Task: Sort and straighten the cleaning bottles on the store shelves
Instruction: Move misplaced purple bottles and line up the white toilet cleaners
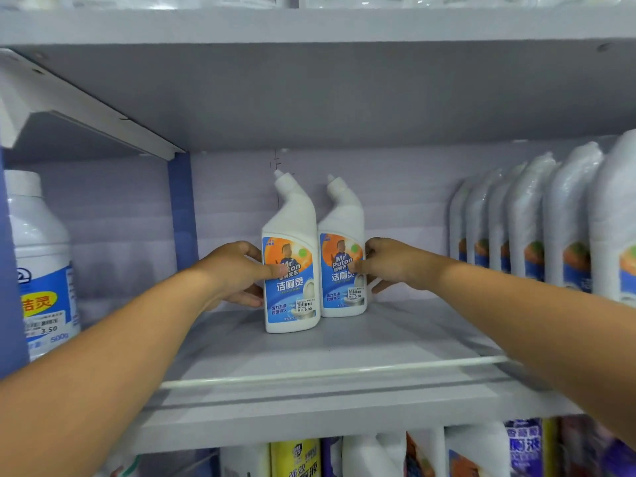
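Observation:
Two white angle-neck toilet cleaner bottles with blue and orange labels stand upright side by side, touching, in the middle of the grey shelf (344,349). My left hand (241,273) grips the left bottle (290,270) from its left side, thumb across the label. The right bottle (342,263) stands a little further back, and my right hand (389,265) grips it from the right with the thumb on its label.
A row of several shrink-wrapped white bottles (537,228) lines the shelf's right side. A large white bottle with a blue label (41,266) stands at far left behind a blue upright post (182,208). More bottles (296,457) fill the shelf below.

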A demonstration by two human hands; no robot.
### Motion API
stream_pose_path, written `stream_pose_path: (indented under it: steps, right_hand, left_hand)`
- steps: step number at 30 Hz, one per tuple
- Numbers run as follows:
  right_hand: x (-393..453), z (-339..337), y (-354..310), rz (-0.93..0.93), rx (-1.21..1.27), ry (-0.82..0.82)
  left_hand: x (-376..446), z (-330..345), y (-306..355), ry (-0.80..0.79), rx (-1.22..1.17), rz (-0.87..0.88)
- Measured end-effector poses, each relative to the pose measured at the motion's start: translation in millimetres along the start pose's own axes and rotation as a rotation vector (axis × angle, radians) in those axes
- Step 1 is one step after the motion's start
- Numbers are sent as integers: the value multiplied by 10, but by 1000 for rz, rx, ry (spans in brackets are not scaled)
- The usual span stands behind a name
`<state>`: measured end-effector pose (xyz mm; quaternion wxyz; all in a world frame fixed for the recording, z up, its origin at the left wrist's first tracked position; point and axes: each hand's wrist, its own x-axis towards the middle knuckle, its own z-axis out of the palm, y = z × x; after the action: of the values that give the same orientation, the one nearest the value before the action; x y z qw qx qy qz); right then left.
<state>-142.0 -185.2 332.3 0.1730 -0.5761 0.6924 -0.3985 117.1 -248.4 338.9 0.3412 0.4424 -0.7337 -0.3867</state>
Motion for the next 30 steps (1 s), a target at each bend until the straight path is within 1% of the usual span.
stream_pose_path:
  steps: [4, 6, 8, 10, 12, 13, 14, 15, 16, 18, 19, 21, 22, 23, 25, 26, 28, 30]
  right_hand:
    - [-343, -172, -228, 37, 25, -16]
    - [-564, -279, -240, 21, 74, 14]
    - [-832, -367, -213, -42, 194, 70]
    - [-1213, -445, -167, -149, 301, 133]
    - [-1697, -504, -71, -270, 366, 212]
    - [-1969, -515, 5, -326, 414, 250]
    - [-2242, -511, 108, -387, 478, 276]
    - [-2508, -485, 224, -437, 529, 295]
    - [-2734, -422, 375, -443, 538, 311]
    - [-2981, -222, 782, -313, 413, 308]
    - [-3012, -111, 1023, -212, 333, 273]
    - [-2887, 84, 1528, -11, 258, 190]
    - [-2770, 141, 1759, 62, 225, 211]
    - [-2617, 184, 1980, 113, 161, 266]
    - [-2291, 231, 2249, 135, 84, 374]
    - [-2128, 260, 2324, 123, 61, 392]
    - [-1856, 354, 2406, 126, -55, 339]
    - [-1708, 461, 2431, 173, -109, 266]
  left_hand:
    - [-135, -21, 46, 4, 51, -52]
    - [-241, -12, 104, 66, 46, -26]
    - [-403, 33, 165, 165, -22, 47]
    - [-686, 150, 199, 275, -65, 186]
    - [-1116, 361, 162, 371, -33, 412]
    - [-1382, 509, 102, 378, -62, 540]
    - [-1672, 675, 20, 354, -124, 644]
    - [-1960, 853, -93, 310, -190, 707]
    - [-2200, 1042, -240, 278, -232, 724]
    - [-2445, 1400, -574, 253, -242, 644]
    - [-2434, 1567, -765, 250, -241, 553]
    - [-2236, 1864, -1111, 225, -234, 307]
    - [-2089, 1990, -1260, 211, -218, 185]
    - [-1935, 2109, -1389, 203, -177, 98]
    - [-1663, 2309, -1541, 203, -53, 43]
    - [-1529, 2388, -1580, 207, 11, 39]
    - [-1301, 2507, -1548, 201, 127, -2]
    - [-1120, 2601, -1478, 188, 198, -45]
